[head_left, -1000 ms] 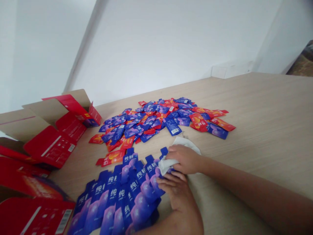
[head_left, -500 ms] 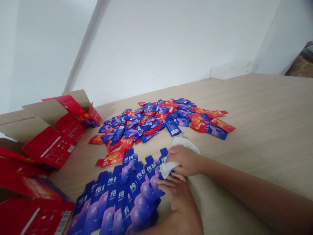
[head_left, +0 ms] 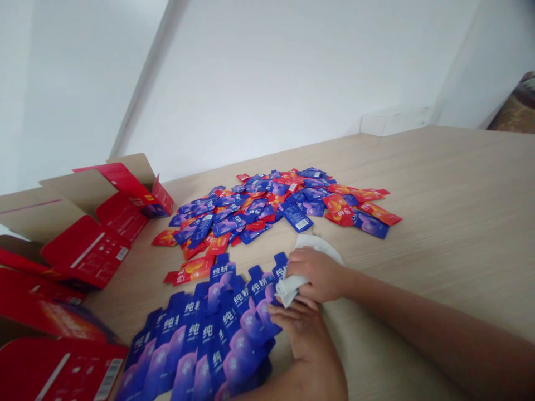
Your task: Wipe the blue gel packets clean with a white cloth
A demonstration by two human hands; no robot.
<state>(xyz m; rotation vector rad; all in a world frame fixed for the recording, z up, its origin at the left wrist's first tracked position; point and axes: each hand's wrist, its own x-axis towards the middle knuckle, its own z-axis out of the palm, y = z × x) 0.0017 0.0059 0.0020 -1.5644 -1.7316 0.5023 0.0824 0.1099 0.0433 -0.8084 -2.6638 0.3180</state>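
My right hand (head_left: 320, 273) is closed on a folded white cloth (head_left: 288, 287), pressed to the upper part of a blue pouch (head_left: 281, 267) at the right end of a row. Just below it, my left hand (head_left: 298, 323) has its fingers bent against that pouch's lower part, its thumb out of sight. The two hands touch. To their left lie several overlapping blue pouches (head_left: 194, 334) with purple fruit prints and white lettering, their spouts pointing away from me.
Beyond the row is a loose heap of blue and red pouches (head_left: 251, 206). Opened red cartons (head_left: 87, 250) stand along the left. A white box (head_left: 393, 121) rests against the wall, at the back of the wooden table (head_left: 438, 223).
The cloth's lower end has shifted slightly to the right and bunched up over the pouch. Both hands stay almost in place.
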